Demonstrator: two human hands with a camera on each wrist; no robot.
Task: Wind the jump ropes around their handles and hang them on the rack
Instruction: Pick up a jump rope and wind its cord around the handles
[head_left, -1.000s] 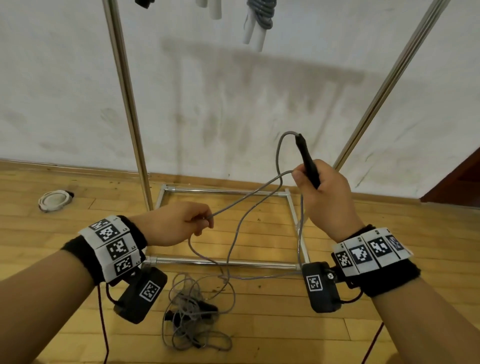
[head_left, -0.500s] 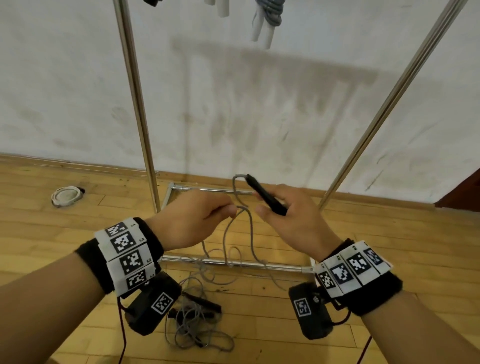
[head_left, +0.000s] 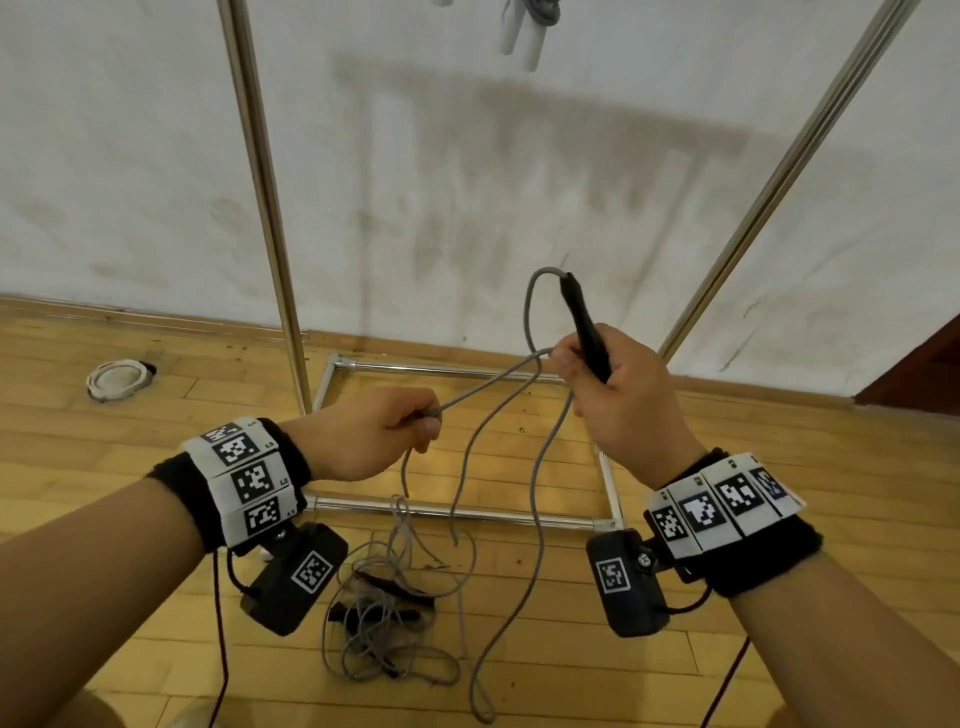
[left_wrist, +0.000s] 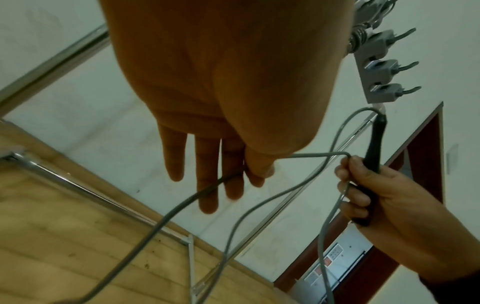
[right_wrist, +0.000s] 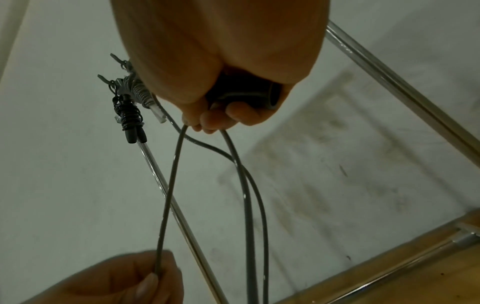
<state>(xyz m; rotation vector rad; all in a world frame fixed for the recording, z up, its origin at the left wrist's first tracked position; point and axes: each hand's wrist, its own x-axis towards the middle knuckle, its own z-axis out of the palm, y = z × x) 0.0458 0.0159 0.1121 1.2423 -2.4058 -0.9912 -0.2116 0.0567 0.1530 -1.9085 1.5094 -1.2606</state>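
Rack (head_left: 260, 182): steel uprights span frame, wound ropes hung at top edge. Grey rope (head_left: 540, 467): centre frame, slack trailing to tangle on floor (head_left: 156, 649) lower centre. Right hand (head_left: 618, 395) fingers curled round black handle (head_left: 584, 332), clamping one rope loop. Left hand (head_left: 374, 436) pinches rope. Advice: keep feed taut, lay turns side by side.

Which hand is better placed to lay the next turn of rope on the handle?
Left hand: it pinches the rope and is free to move, while the right hand grips the handle.
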